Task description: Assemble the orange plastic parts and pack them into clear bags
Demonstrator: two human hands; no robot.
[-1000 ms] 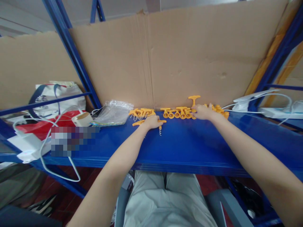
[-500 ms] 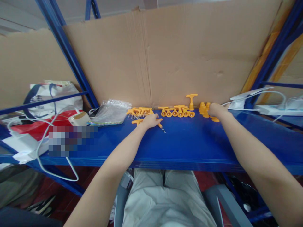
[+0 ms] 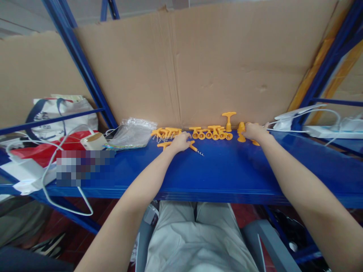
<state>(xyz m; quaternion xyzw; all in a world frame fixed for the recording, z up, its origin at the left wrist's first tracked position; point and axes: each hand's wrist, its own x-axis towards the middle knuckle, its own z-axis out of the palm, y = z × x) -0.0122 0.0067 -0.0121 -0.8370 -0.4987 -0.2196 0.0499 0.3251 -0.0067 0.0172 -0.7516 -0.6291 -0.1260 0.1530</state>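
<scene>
- We have a yellow corkscrew (image 3: 194, 147) low over the desk (image 3: 227, 170), its metal spiral jutting out rightward and toward us.
- Our left hand (image 3: 180, 142) is curled around it; another yellow T-handle (image 3: 162, 144) shows just left of that hand.
- Our right hand (image 3: 253, 131) is among the flared yellow cups (image 3: 241, 132); its fingertips are hidden, so we cannot tell whether it grips one.
- We would do well to lift just one cup, by its narrow part, sparing its close neighbours, and keep our fingers off the spiral's tip.
- Between our hands, near the cardboard panel (image 3: 221, 68), lie handled cups (image 3: 215, 130), mouths toward us, beside one upright piece (image 3: 228, 119).
- Behind our left hand lie loose corkscrews (image 3: 167, 132), with clear bags (image 3: 132, 134) further left.
</scene>
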